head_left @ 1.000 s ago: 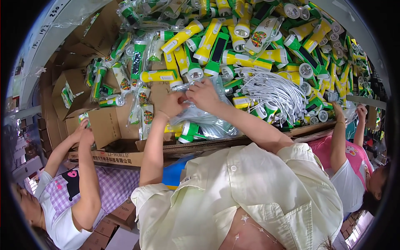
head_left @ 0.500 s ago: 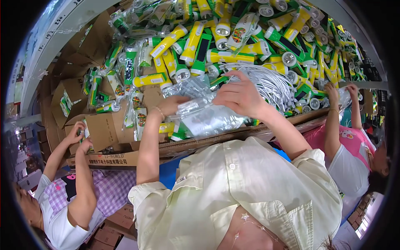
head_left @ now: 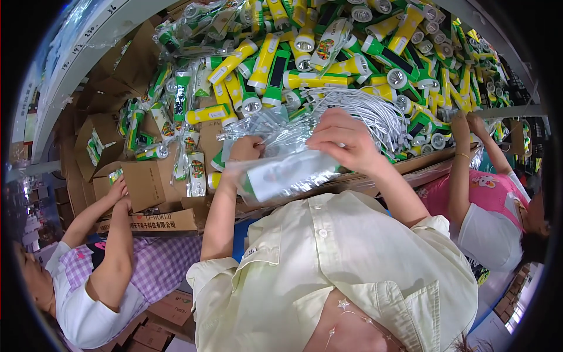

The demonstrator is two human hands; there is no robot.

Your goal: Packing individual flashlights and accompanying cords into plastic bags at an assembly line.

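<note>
Near the front edge of the heap, a clear plastic bag (head_left: 287,178) hangs between my hands, with something flat and white and a bit of green showing through it. My right hand (head_left: 343,141) is closed on the bag's upper edge, thumb against fingers. At the bag's other end, my left hand (head_left: 246,148) is closed on the plastic, its fingertips partly hidden. Just beyond my right hand lies a bundle of white cables (head_left: 375,114). More clear empty-looking bags (head_left: 267,124) lie loose behind my left hand. Yellow-and-green flashlights (head_left: 275,76) are piled behind all this.
Cardboard boxes (head_left: 146,185) stand at the left, where a co-worker's hands (head_left: 120,190) reach in. Another co-worker's hands (head_left: 466,123) are over the pile at the right. A cardboard rim (head_left: 404,170) runs along the front. A grey metal frame (head_left: 53,100) arches at the left.
My hands have drawn the bag nearer and lower, and its white content now shows more plainly. The right co-worker's hands have come together and shifted left.
</note>
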